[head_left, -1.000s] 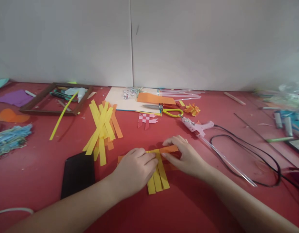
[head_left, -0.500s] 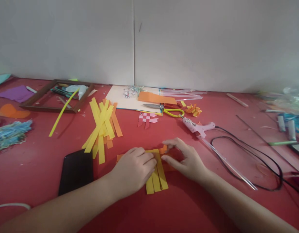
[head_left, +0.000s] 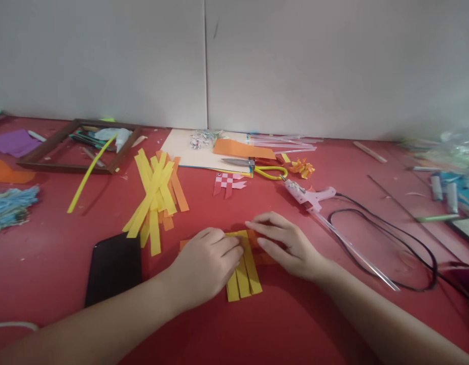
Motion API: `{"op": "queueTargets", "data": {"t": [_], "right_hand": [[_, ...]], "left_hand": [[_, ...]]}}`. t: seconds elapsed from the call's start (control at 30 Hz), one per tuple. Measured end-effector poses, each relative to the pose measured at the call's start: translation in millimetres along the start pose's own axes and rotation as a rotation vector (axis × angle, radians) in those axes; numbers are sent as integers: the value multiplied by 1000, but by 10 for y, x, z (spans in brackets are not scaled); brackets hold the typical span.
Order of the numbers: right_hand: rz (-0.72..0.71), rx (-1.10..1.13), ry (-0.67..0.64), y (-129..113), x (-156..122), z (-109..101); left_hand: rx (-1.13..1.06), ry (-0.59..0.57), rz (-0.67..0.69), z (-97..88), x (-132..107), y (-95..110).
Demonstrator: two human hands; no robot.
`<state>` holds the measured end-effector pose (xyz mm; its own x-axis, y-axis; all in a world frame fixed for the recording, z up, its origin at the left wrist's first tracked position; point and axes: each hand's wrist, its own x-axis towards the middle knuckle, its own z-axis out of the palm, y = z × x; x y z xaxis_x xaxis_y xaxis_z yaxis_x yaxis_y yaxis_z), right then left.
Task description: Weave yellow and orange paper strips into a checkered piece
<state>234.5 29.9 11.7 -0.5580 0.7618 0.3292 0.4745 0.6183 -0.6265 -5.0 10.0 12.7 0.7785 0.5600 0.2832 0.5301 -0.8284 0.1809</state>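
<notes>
No text, label, brand, number or sign can be read on anything on the table [head_left: 295,329], the pink glue gun [head_left: 313,199] and the white tube [head_left: 123,137] near its far edge included.

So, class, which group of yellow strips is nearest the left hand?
The side-by-side strips partly under the left hand; the other group lies crisscrossed in a loose pile farther left.
</notes>
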Motion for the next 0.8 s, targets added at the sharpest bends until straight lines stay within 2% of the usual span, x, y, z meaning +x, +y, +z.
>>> {"op": "queueTargets", "data": {"t": [0.2, 0.4, 0.6, 0.7, 0.8], "right_hand": [[-27, -39, 21, 40, -18, 59], [141, 1, 44, 1, 22, 129], [98, -78, 46, 0, 61, 126], [99, -74, 44, 0, 61, 114], [97, -54, 43, -8, 57, 100]], "left_hand": [[54, 58, 49, -8, 2, 19], [81, 91, 14, -30, -23, 45], [80, 73, 17, -17, -16, 45], [110, 124, 26, -27, -7, 93], [119, 187, -22, -23, -29, 181]]}}
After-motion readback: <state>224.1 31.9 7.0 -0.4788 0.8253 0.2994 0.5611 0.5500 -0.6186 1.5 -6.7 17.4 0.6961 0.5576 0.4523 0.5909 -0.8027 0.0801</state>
